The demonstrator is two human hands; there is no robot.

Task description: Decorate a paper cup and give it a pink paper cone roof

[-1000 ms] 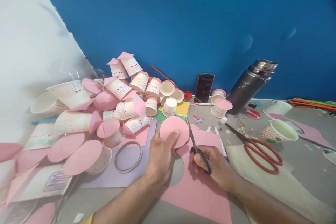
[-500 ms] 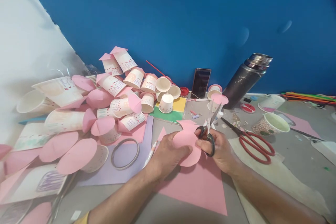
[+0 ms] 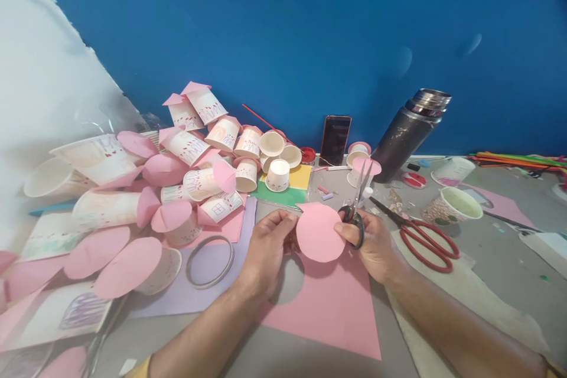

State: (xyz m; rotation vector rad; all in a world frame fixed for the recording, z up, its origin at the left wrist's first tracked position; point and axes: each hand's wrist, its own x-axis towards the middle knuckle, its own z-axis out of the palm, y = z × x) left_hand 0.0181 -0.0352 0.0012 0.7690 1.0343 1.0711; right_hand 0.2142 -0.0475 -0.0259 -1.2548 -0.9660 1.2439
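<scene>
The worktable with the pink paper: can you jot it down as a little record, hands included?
Left hand: seems to pinch the left edge of a pink disc
Right hand: holds black-handled scissors, blades apart; touches the disc's right edge
Below: pink sheet with a round hole
Left side: piled paper cups, grey ring
Right side: red-handled scissors
Back: phone, dark bottle, blue wall

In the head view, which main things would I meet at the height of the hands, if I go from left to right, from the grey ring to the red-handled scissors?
Grey ring, left hand, pink paper disc, right hand holding black-handled scissors, red-handled scissors.
</scene>
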